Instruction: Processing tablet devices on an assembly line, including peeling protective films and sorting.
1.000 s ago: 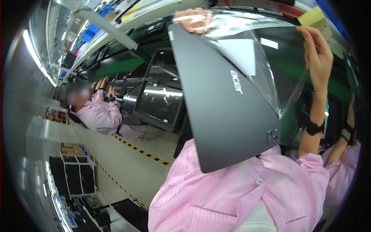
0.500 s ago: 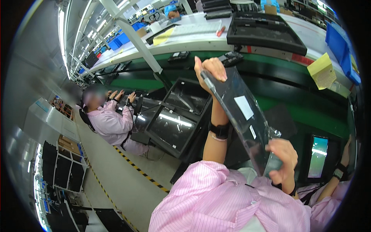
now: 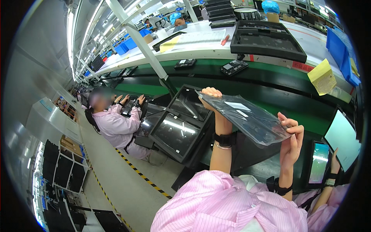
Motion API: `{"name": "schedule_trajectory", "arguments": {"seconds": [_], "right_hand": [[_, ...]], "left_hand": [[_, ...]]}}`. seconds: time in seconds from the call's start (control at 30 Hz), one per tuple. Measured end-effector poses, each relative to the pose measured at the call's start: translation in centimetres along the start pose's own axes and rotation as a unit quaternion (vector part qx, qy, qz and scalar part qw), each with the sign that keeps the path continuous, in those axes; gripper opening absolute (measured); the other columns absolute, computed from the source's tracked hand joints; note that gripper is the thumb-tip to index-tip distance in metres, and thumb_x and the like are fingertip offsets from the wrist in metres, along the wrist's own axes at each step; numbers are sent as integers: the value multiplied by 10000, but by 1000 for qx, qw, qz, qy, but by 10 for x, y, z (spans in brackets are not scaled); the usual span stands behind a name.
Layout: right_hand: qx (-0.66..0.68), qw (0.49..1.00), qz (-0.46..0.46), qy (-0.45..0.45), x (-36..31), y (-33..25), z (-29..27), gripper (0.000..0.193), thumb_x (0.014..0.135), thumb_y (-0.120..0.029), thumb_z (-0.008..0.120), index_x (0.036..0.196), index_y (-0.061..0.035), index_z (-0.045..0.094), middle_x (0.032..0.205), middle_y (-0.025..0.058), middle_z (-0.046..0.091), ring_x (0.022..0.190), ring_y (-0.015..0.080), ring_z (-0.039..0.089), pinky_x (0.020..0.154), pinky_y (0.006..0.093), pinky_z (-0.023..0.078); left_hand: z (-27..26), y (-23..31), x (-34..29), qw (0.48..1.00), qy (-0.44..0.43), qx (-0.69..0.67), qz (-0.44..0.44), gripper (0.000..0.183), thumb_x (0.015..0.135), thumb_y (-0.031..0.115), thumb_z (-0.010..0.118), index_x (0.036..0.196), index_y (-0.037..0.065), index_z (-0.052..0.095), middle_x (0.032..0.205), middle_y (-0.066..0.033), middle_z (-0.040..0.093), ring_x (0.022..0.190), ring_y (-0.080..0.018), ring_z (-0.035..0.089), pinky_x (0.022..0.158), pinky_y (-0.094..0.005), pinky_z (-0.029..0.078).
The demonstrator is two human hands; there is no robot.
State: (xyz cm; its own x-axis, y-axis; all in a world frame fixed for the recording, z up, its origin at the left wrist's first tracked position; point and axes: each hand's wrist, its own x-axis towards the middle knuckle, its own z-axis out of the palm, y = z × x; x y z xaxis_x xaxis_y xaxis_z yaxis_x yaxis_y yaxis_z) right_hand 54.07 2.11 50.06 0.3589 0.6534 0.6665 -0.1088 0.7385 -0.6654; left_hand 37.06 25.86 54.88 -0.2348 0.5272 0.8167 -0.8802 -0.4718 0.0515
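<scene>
Between my two hands is a thin dark flat panel [image 3: 247, 118] wrapped in clear plastic film, with two white labels on its upward face. It is held tilted above the work surface. My left hand [image 3: 211, 93] grips its far left end, fingers curled over the edge and the rest hidden behind the panel. At the near right corner, my right hand [image 3: 292, 141] pinches the edge and the loose film between thumb and fingers. Black bands circle both my wrists.
Black trays [image 3: 176, 133] with glossy panels stand to the left. Two dark device units [image 3: 234, 67] lie on the green conveyor. A black tray [image 3: 266, 40] sits on the white shelf. At the right, another person's hand [image 3: 335, 162] holds a pale panel beside a lit screen [image 3: 319, 162].
The panel has swung from steep to flatter, its near end moving right and up. My right hand, loosely curled before, now grips its corner. The neighbour's pale panel has come into view.
</scene>
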Motion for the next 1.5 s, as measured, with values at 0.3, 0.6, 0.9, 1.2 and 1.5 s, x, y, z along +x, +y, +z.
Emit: {"name": "schedule_trajectory", "arguments": {"seconds": [0.3, 0.6, 0.9, 1.2, 1.5], "right_hand": [[61, 997, 38, 9, -14, -4, 6, 207, 885, -248, 422, 895, -47, 469, 1092, 154, 464, 1192, 339, 405, 907, 404, 422], [130, 990, 58, 16, -10, -7, 3, 271, 887, -244, 404, 1034, -24, 462, 1106, 196, 524, 1152, 337, 448, 933, 413, 391], [-44, 995, 7, 91, -21, 39, -35, 407, 863, -280, 578, 1144, -6, 471, 1118, 153, 534, 1038, 211, 504, 866, 304, 402], [80, 927, 266, 252, 8, -16, -65, 221, 874, -220, 577, 917, -6, 611, 835, 25, 632, 692, 59, 590, 618, 194, 470], [57, 922, 306, 230, 6, -9, -70, 218, 874, -232, 579, 894, -20, 624, 811, -2, 628, 667, 35, 570, 576, 172, 439]], "left_hand": [[16, 17, -30, 990, 111, 92, 11, 418, 970, 258, 243, 710, 43, 490, 635, -70, 482, 573, -176, 456, 567, -244, 422], [24, 8, -103, 942, 252, 201, -89, 326, 968, 234, 294, 789, 47, 493, 710, -65, 490, 651, -160, 468, 643, -225, 420], [-21, -38, -120, 761, 553, 68, -333, 394, 869, 205, 281, 1163, 53, 495, 1182, -132, 506, 1008, -316, 536, 857, -391, 461], [36, 75, -108, 726, 73, 21, -684, 754, 923, 551, 255, 1195, -125, 450, 1183, -191, 538, 1060, -221, 541, 920, -304, 412], [63, 92, -118, 737, -43, 181, -650, 457, 849, 97, 515, 1246, -106, 415, 1122, -113, 556, 972, -124, 535, 842, -212, 394]]}}
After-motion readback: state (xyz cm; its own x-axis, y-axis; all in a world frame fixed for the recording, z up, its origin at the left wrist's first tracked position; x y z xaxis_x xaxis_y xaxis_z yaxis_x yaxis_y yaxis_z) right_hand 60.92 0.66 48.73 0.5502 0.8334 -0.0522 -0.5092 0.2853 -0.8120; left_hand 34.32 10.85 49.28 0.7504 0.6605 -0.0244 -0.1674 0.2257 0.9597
